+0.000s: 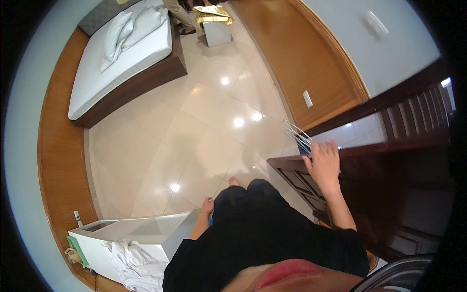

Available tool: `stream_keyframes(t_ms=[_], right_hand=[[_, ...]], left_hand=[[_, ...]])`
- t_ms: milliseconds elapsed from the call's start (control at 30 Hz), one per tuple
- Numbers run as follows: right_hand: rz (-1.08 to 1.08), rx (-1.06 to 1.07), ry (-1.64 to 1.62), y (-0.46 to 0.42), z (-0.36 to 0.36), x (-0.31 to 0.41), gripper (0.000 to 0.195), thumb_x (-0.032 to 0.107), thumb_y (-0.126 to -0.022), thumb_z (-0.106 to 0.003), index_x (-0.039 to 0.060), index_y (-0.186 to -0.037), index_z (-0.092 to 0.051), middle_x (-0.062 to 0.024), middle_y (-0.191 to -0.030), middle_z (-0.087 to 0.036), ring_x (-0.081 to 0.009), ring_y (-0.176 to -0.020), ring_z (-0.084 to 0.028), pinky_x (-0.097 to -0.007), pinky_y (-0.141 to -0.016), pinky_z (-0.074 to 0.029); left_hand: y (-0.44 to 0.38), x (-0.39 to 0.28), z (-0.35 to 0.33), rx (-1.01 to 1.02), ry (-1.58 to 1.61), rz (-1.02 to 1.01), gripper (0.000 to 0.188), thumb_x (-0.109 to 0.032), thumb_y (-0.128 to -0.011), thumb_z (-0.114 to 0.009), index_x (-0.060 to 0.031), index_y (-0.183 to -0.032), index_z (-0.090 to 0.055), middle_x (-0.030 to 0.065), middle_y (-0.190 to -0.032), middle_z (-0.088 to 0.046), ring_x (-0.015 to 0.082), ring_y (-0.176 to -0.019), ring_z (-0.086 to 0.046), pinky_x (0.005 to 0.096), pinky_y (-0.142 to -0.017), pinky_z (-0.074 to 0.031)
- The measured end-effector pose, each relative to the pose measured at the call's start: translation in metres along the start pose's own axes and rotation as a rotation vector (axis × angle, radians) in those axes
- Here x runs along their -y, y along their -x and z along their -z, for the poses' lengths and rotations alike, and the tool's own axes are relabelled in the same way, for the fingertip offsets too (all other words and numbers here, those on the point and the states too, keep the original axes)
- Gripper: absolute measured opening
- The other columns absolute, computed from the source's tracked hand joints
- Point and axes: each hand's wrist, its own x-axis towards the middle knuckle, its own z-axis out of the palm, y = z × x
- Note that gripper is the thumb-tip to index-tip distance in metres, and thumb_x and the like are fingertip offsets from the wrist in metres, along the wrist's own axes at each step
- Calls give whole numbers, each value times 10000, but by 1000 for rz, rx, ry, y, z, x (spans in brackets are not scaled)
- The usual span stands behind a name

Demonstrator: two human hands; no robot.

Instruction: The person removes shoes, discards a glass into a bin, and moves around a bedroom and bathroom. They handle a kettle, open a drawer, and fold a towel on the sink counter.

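My right hand is at the edge of a dark wooden panelled door, back of the hand up and thumb apart from the fingers. A bundle of thin, pale wire-like pieces, perhaps wire hangers, juts out just past my fingertips. Whether my fingers grip them or only touch the door is hidden. My left hand hangs low beside my thigh with curled fingers, close to the corner of a white cabinet. A small blue patch shows by that wrist; what it is cannot be made out.
A bed with a white mattress and crumpled white bedding stands far left. Beyond it a person's leg shows near a white box topped with gold cloth. White cloth drapes the cabinet. Glossy tiles cover the floor.
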Motion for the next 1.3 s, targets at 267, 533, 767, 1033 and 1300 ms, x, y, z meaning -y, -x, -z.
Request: stream_keyframes(t_ms=[267,533,767,1033,1300], right_hand=[[-469,311,147,-50,-28,-33,573,493,-863,-599,20,-1185,-588,-240,-1035,-661,-396,-1069,-571,-483,-1064,-313],[-698,741,192,-122,-75,-97,612,551,-860,-561,52,-1213,-580,-217,-1040,-674,-372,-1072,-613,-442,-929,-455],[-308,215,-321,-291,-28,-29,486,380,-933,-560,60,-1294,-501,-240,-1082,-647,-386,-989,-625,-450,-877,-490],[-386,493,-1118,-455,-116,92,394,267,-954,-561,44,-1276,-522,-134,-1082,-659,-235,-963,-638,-369,-851,-506],[-55,1151,-1012,-569,-160,241,535,395,-921,-593,81,-1341,-486,-149,-1130,-675,-239,-1020,-647,-397,-897,-494]], left_hand=[[-116,-48,92,-51,325,-104,459,-235,-914,-501,10,-1302,-491,197,-1138,-645,235,-985,-626,331,-890,-481],[-132,-125,156,-118,610,5,431,-193,-963,-447,37,-1328,-434,161,-1161,-619,221,-1002,-601,326,-883,-493],[-203,-123,174,-243,148,33,396,-235,-941,-506,35,-1226,-557,213,-1141,-642,300,-1032,-626,366,-913,-483],[-343,-150,314,-160,482,-20,404,-166,-948,-470,1,-1315,-457,144,-1088,-654,205,-948,-622,339,-842,-508],[-426,-181,439,-440,602,-145,390,-140,-955,-497,-10,-1320,-449,146,-1065,-669,214,-932,-635,332,-829,-505]])
